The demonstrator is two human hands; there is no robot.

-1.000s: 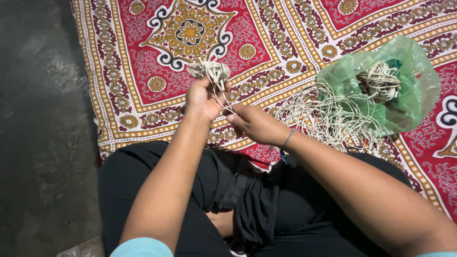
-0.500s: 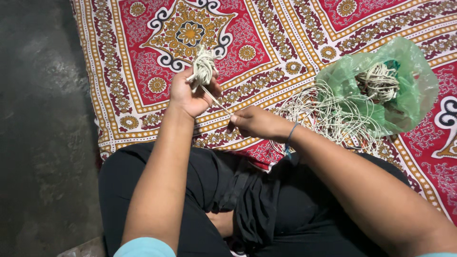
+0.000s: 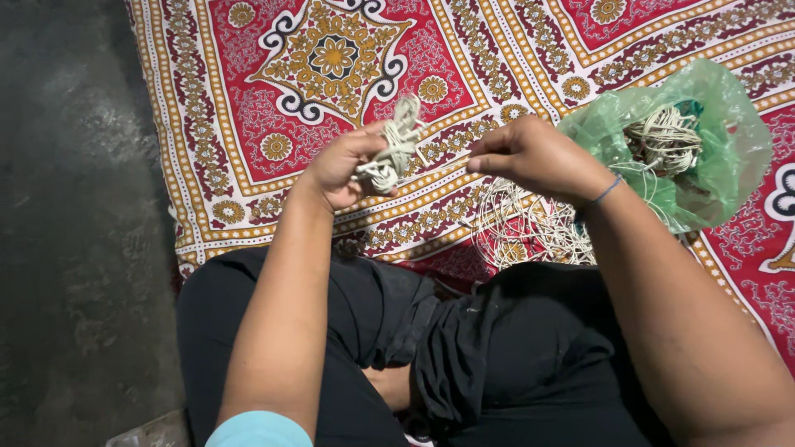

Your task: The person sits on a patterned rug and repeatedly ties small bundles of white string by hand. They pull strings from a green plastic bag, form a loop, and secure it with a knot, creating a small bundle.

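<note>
**knotty_one:** So we've got the small bundle of off-white cord (image 3: 394, 147) gripped in our left hand (image 3: 341, 165), fingers clenched round its middle, held up over the red patterned cloth (image 3: 248, 108). How do we reckon this stuff handles?

**loomfan:** Looks very light and floppy to us, soft twine, no stiffness at all. The loops droop wherever they aren't pinched, so it probably tangles fast. Best hold seems to be right where we have it, across the waist of the bundle, so the wraps don't slide off.

**knotty_one:** And the right hand (image 3: 530, 153)?

**loomfan:** At 3 o'clock from the bundle, just beside it, fingertips pinched together on what looks like a single strand (image 3: 451, 160) running across to the bundle. It's thin, so we can't tell exactly how it sits in the pinch. Wrist is bent, forearm coming in from 5 o'clock. Left forearm rises from 7 o'clock, palm turned toward the right hand.

**knotty_one:** More cord around?

**loomfan:** Yep, a loose tangle (image 3: 530, 228) on the cloth under our right wrist, plus a coil (image 3: 662, 136) in the green plastic bag (image 3: 729, 157) at 3 o'clock.
</note>
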